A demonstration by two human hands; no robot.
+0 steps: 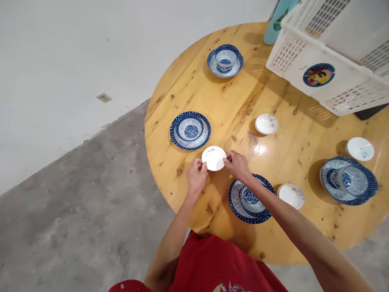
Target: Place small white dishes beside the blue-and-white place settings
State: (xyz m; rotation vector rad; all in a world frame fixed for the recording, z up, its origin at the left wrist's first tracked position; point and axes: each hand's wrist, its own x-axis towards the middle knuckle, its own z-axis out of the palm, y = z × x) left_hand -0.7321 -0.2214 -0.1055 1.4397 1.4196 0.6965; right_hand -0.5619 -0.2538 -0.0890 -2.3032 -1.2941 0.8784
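Between my two hands is a small white saucer [214,159] with a faint printed motif. My left hand [197,175] pinches its left edge, and my right hand [237,163] grips the right edge. Just beyond my left hand lies a blue-and-white plate [174,140] with a smaller patterned dish [191,130] on it. Under my right forearm, partly covered by it, sits another blue-rimmed plate [235,207] with a small bowl [251,196] on top. Whether the saucer touches the tabletop I cannot tell.
The round wooden table [194,93] also holds a blue-and-white bowl set [212,67] at the back and another set [370,186] at the right. White dishes [266,123] [291,196] [360,149] stand between. A white plastic basket [291,56] and a light-blue object [272,30] occupy the far right.
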